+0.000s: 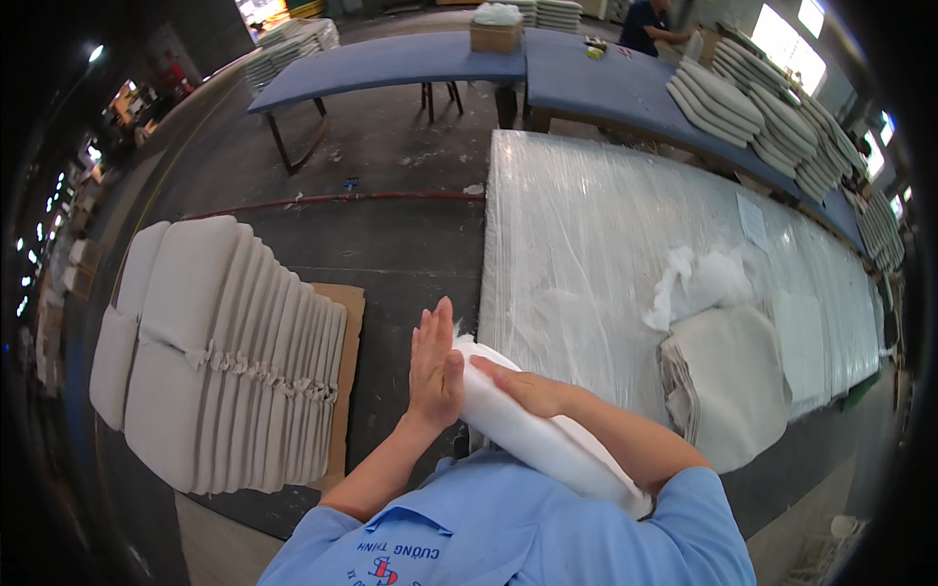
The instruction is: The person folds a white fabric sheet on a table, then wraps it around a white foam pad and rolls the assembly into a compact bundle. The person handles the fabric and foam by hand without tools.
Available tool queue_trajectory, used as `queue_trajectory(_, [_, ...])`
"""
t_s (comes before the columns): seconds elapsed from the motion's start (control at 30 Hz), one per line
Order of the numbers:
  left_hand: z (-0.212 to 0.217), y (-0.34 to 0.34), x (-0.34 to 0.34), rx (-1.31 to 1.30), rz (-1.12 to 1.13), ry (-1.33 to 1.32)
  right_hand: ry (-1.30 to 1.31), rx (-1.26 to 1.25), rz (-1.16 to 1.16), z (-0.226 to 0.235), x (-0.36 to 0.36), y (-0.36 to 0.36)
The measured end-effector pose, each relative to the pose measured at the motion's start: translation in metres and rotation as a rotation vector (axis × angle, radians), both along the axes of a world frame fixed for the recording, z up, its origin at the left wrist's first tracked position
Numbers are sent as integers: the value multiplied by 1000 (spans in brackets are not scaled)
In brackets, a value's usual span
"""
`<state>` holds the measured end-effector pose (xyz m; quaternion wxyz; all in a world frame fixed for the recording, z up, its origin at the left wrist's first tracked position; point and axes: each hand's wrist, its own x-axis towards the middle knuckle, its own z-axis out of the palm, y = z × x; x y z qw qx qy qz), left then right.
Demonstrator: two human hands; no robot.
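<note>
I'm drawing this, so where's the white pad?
In the head view, the white pad is just right of lower centre, in front of the blue shirt, with the left hand at its upper end and the right hand on it.

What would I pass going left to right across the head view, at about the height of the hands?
Stacked pale cushions → exposed edge of brown cardboard → the person's left hand → the person's right hand → pile of flat off-white pieces.
</note>
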<state>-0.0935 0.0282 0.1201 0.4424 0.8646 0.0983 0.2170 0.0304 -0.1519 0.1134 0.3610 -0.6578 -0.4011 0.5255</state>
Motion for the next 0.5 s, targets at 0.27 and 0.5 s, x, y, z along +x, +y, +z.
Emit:
queue_trajectory(0.27, [-44, 7, -49, -1058, 677, 15, 122, 92, -240, 27, 9, 10])
queue_trajectory(0.5, [-125, -54, -43, -1508, -252, 426, 358, -144, -375, -48, -13, 15])
